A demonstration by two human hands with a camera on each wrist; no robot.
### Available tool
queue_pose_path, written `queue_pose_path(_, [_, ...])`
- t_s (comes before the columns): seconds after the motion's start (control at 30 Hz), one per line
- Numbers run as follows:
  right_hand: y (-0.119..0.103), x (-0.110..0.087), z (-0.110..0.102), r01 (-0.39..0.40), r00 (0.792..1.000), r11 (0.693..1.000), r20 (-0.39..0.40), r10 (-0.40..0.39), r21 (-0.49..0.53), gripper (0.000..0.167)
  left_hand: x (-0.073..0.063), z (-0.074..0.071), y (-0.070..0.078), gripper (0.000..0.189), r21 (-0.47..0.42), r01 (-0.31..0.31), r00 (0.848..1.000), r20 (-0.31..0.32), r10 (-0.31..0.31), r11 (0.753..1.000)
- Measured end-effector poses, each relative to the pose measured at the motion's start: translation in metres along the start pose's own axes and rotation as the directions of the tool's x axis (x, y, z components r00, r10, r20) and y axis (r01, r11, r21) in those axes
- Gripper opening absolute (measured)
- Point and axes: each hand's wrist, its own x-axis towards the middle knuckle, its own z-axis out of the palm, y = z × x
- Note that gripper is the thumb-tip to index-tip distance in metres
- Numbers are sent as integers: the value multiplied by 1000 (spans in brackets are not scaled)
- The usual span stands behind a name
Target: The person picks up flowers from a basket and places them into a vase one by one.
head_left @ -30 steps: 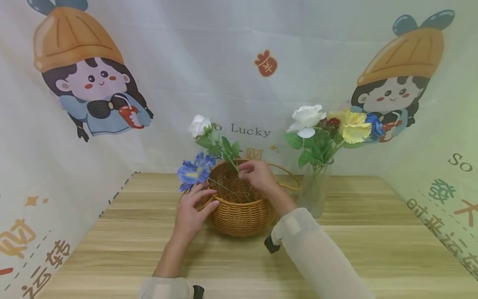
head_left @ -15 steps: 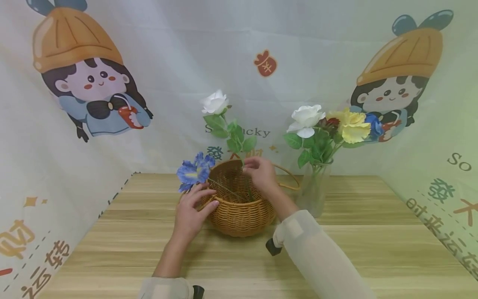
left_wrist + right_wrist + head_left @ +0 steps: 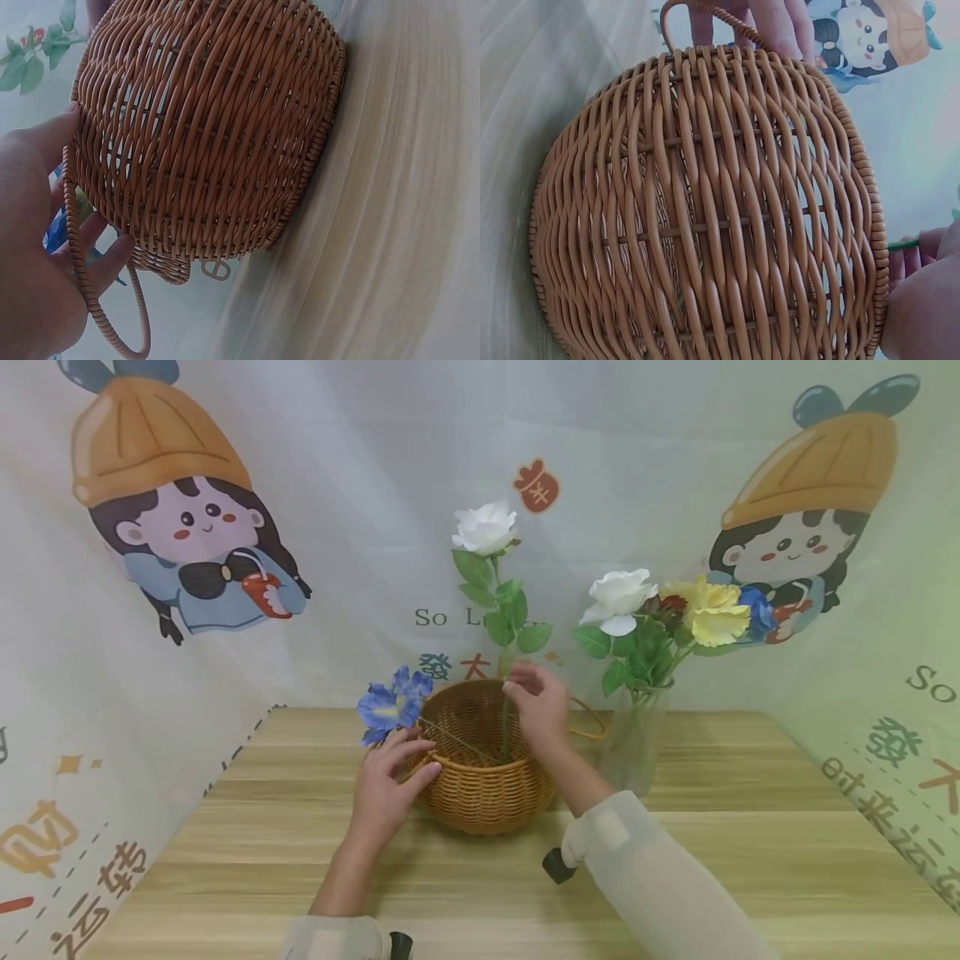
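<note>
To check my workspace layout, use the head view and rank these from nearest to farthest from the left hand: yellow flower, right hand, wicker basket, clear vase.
1. Wicker basket: touching the left hand, on its right.
2. Right hand: farther right, holding the taller white rose.
3. Clear vase: right of the basket.
4. Yellow flower: up and right, above the vase's mouth.
</note>
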Motion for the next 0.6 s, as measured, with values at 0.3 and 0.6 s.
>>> queue_pose_path(0.3, [-10, -2, -20, -11, 995, 998, -99, 17, 57, 25, 0, -1, -1, 30, -1, 9, 1000, 11, -9, 1000])
queue_pose_path(0.6, [-25, 1, -46, 55, 988, 991, -150, -35, 126, 24, 0, -1, 1, 30, -4, 11, 1000, 9, -11, 1000])
